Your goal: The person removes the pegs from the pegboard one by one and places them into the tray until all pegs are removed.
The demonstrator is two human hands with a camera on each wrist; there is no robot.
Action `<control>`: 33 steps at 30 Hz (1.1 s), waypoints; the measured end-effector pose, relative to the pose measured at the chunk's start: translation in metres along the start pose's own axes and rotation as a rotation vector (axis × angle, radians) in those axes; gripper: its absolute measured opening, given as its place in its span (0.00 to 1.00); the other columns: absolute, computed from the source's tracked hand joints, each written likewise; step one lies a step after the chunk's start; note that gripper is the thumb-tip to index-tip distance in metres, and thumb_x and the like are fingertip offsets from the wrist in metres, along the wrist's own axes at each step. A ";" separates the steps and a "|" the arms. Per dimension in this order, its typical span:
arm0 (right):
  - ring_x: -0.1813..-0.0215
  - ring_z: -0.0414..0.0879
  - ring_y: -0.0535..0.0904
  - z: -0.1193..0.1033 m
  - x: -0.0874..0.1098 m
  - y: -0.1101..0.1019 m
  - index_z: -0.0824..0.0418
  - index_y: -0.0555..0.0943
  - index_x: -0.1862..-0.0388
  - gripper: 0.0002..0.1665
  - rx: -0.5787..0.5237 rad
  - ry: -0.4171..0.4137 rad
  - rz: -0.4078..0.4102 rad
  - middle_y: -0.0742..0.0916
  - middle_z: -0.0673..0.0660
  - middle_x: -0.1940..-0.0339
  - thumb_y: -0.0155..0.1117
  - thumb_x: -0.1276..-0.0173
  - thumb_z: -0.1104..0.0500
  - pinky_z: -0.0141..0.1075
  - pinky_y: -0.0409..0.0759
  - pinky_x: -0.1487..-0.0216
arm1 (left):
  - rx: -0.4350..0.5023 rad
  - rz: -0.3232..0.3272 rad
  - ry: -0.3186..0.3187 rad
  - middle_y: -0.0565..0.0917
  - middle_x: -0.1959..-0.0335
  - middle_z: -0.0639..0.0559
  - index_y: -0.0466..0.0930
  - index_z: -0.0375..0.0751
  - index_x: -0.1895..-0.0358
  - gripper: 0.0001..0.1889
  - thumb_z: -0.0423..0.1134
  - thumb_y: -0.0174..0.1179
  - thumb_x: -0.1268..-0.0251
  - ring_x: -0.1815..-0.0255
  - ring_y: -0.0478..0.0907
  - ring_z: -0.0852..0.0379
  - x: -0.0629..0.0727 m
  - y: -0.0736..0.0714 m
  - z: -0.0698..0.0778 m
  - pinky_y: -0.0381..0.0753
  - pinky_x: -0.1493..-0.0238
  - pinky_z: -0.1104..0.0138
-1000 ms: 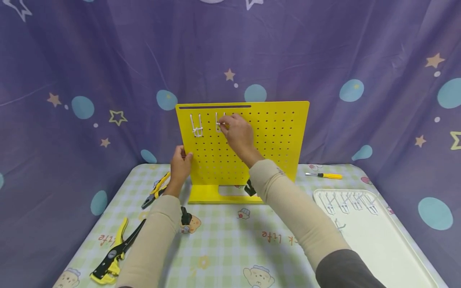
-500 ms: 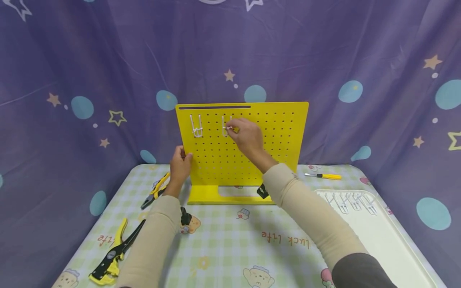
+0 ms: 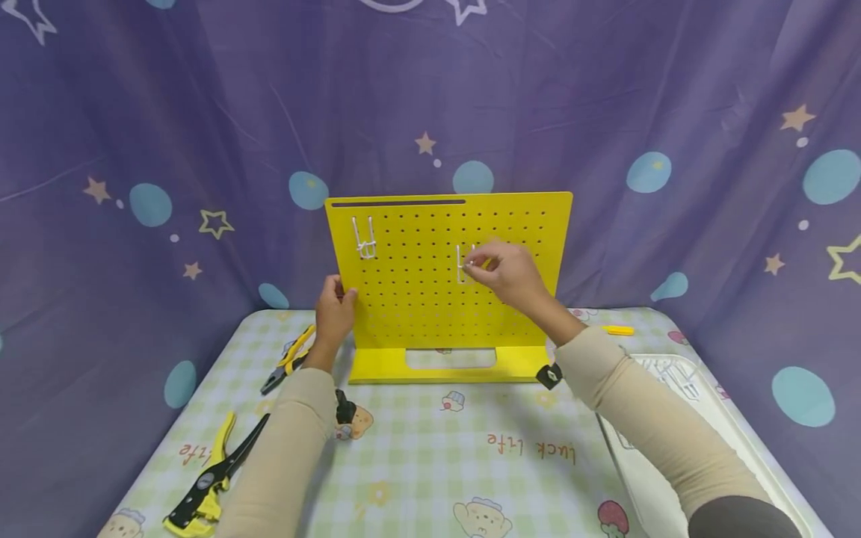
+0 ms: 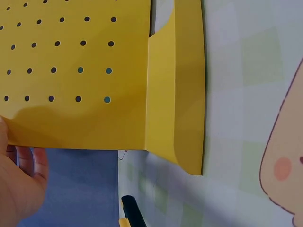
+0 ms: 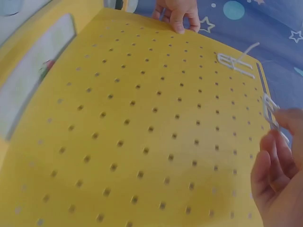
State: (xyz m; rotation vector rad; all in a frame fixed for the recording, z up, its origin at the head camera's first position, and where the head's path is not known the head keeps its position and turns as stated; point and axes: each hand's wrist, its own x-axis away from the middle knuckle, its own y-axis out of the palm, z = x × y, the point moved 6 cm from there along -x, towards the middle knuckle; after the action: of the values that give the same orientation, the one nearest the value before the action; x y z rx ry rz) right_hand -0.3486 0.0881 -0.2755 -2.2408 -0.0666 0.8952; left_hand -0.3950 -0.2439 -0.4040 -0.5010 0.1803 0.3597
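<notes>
A yellow pegboard (image 3: pixel 403 299) stands upright on the table, its base toward me. My left hand (image 3: pixel 335 317) grips its left edge, thumb on the front face and fingers behind, as the left wrist view also shows. With thumb and fingertips, my right hand (image 3: pixel 514 276) pinches a white wire pegboard hook (image 3: pixel 460 265) in front of the board, right of its middle. Part of that hook (image 5: pixel 269 106) is hidden by the fingers in the right wrist view. Another white hook (image 3: pixel 365 243) hangs at the board's upper left.
A white tray (image 3: pixel 642 471) with several more hooks (image 3: pixel 679 377) lies at the right, partly under my right forearm. A yellow screwdriver handle (image 3: pixel 619 330) shows behind it. Pliers (image 3: pixel 289 359) and a yellow-black wire stripper (image 3: pixel 215 478) lie at the left. A purple curtain (image 3: pixel 202 112) hangs behind.
My right hand has moved right and down across the board, carrying the hook away from its place near the top, beside the hanging one. My left hand keeps its grip on the edge.
</notes>
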 end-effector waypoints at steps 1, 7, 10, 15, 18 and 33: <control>0.68 0.47 0.84 0.005 0.006 -0.004 0.55 0.90 0.62 0.05 -0.007 0.016 -0.028 0.90 0.54 0.64 0.73 0.34 0.55 0.38 0.84 0.65 | -0.001 -0.001 -0.001 0.80 0.43 0.38 0.67 0.43 0.38 0.15 0.42 0.50 0.21 0.43 0.79 0.41 0.000 0.000 0.000 0.81 0.43 0.48; 0.71 0.43 0.82 0.034 0.042 -0.028 0.52 0.90 0.64 0.06 0.017 0.096 -0.147 0.90 0.51 0.67 0.74 0.35 0.52 0.36 0.81 0.68 | -0.002 -0.008 -0.004 0.79 0.43 0.38 0.67 0.44 0.38 0.15 0.43 0.51 0.21 0.42 0.79 0.40 0.000 -0.001 0.001 0.81 0.42 0.47; 0.74 0.42 0.80 0.049 0.060 -0.040 0.52 0.90 0.65 0.06 0.015 0.142 -0.192 0.90 0.50 0.70 0.75 0.35 0.52 0.35 0.78 0.71 | -0.003 -0.017 -0.011 0.79 0.42 0.39 0.67 0.44 0.37 0.16 0.43 0.50 0.20 0.42 0.79 0.41 0.000 -0.001 0.000 0.81 0.42 0.48; 0.77 0.43 0.77 0.073 0.092 -0.062 0.52 0.89 0.65 0.05 -0.024 0.249 -0.254 0.88 0.50 0.73 0.74 0.35 0.52 0.35 0.78 0.76 | -0.003 -0.023 -0.015 0.79 0.42 0.39 0.67 0.45 0.37 0.16 0.44 0.50 0.20 0.42 0.79 0.41 -0.001 0.001 -0.003 0.81 0.42 0.48; 0.75 0.43 0.77 0.083 0.109 -0.076 0.53 0.88 0.63 0.06 -0.045 0.317 -0.274 0.87 0.50 0.73 0.75 0.35 0.53 0.37 0.80 0.75 | -0.001 -0.018 -0.016 0.79 0.43 0.39 0.67 0.45 0.37 0.16 0.44 0.50 0.20 0.43 0.79 0.41 -0.002 0.002 -0.004 0.81 0.42 0.47; 0.76 0.36 0.77 0.139 0.187 -0.134 0.61 0.88 0.59 0.08 0.004 0.404 -0.267 0.86 0.41 0.75 0.72 0.34 0.58 0.35 0.79 0.76 | 0.000 -0.013 -0.038 0.79 0.42 0.40 0.66 0.45 0.37 0.15 0.44 0.50 0.20 0.42 0.79 0.42 -0.001 0.003 -0.004 0.81 0.41 0.48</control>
State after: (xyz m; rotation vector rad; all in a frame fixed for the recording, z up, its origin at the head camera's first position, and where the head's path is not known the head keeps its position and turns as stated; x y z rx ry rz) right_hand -0.2659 0.3254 -0.3696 -2.2976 -0.1726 0.2939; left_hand -0.3979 -0.2437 -0.4082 -0.4948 0.1407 0.3562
